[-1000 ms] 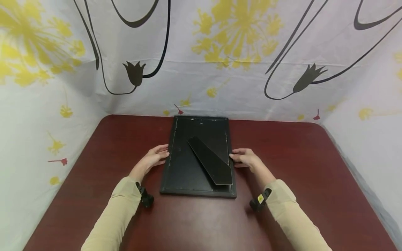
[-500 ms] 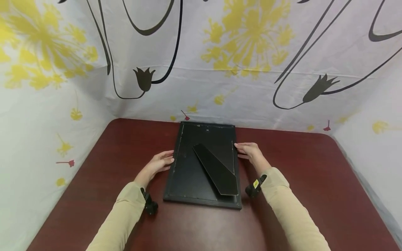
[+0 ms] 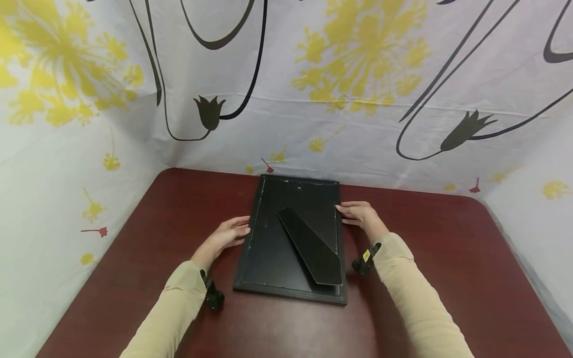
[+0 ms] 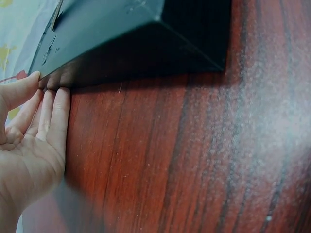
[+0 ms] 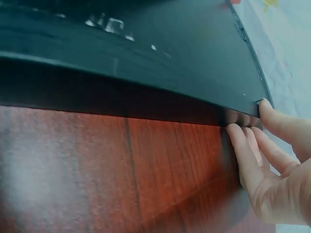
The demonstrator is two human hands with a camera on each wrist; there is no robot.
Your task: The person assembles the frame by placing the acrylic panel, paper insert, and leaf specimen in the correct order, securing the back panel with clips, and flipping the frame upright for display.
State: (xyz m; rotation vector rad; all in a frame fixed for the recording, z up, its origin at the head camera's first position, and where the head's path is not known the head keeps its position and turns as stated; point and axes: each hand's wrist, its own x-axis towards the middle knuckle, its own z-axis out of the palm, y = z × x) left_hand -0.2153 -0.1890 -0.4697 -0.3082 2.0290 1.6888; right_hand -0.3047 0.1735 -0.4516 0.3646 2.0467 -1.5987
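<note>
A black picture frame [image 3: 268, 258] lies back side up on the dark red table, its stand leg [image 3: 311, 248] slanting across the backing. On its left edge is my left hand [image 3: 226, 236]; in the left wrist view, the fingertips [image 4: 62, 92] touch the frame's side and the thumb meets its upper edge. My right hand [image 3: 361, 215] touches the opposite edge, farther toward the back. The right wrist view shows its straight fingers [image 5: 243, 150] against the side wall and its thumb [image 5: 274, 119] at the upper rim. Both hands' fingers look straight.
The reddish-brown wooden table [image 3: 134, 258] has rounded far corners. A white cloth [image 3: 277, 119] with yellow flowers and dark tulips hangs behind and at both sides, close to the frame's far end. A small black camera sits on each wrist.
My right hand has shifted along the frame's right edge toward the far end. My left hand stays near the middle of the left edge. The whole head view has shifted and tilted slightly.
</note>
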